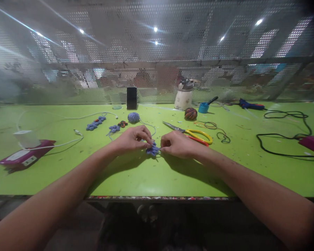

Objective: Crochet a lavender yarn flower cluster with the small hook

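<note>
A small blue-purple yarn flower (pixel 153 150) is held just above the green table, between my two hands. My left hand (pixel 134 139) pinches its upper left side between thumb and fingers. At its right edge, the closed fingertips of my right hand (pixel 176 144) grip what looks like a thin strand of the same yarn; the exact hold is partly hidden. Behind my left hand lie another blue-purple flower (pixel 114 128) and a ball of blue-purple yarn (pixel 133 117) with a loose strand. Scissors (pixel 181 130) with yellow and red handles rest behind my right hand, partly covered.
Joined flowers (pixel 95 123) and a dark orange-black piece (pixel 122 124) lie left. A phone (pixel 131 98), clear cup (pixel 116 101), jug (pixel 183 97), multicoloured yarn ball (pixel 190 113) and blue pot (pixel 203 108) stand behind. Power strip (pixel 28 153) left; glue gun (pixel 251 104) and black cable (pixel 263 148) right.
</note>
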The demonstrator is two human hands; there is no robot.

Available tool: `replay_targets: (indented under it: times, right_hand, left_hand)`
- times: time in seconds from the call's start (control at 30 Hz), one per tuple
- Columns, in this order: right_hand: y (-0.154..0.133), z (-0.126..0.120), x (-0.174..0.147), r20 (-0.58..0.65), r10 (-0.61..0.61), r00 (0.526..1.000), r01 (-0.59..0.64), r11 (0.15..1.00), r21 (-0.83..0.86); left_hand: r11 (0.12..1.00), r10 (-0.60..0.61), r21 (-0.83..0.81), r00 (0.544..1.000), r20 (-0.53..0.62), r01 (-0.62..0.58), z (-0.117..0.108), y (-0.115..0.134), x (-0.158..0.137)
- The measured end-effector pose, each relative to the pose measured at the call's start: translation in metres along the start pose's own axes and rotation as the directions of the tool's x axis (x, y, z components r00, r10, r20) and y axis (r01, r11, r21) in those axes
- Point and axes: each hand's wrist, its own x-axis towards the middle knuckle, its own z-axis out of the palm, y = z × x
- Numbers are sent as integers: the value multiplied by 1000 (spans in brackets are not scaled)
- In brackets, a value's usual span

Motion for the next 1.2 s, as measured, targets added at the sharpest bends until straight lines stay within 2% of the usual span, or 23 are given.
replay_targets:
  times: [0.1, 0.27, 0.37, 0.5, 0.7, 0.83, 1.03, 1.2]
  right_hand:
    - [-1, -3, 0, 28, 11, 1000, -13, 996, 83]
    - [0, -3, 1, 65, 54, 996, -67, 972, 223]
    - [3, -2, 2, 103, 70, 992, -99, 945, 313]
    - [10, -4, 3, 169, 59, 984, -126, 900, 416]
    - [11, -7, 2, 231, -18, 973, -40, 969, 243]
    - [8, -11, -1, 219, -131, 967, 93, 980, 175]
    - [7, -16, -2, 146, -72, 987, 74, 997, -11]
    - [10, -11, 0, 81, -76, 994, 88, 983, -159]
  left_hand:
    - [992, -9, -126, 999, 38, 14, 4, 3, -1]
    - [912, -171, -349, 974, 149, 214, 12, 3, -4]
    - [898, -214, -363, 968, 134, 249, 17, 2, -5]
    - [926, -237, -274, 964, 117, 261, 20, 3, -5]
    - [958, -205, -188, 975, 86, 218, 20, 5, -5]
    - [946, -181, -256, 980, 87, 197, 20, 7, -5]
    - [852, -176, -474, 974, 143, 223, 20, 10, -6]
    - [833, -161, -507, 974, 160, 221, 21, 9, -6]
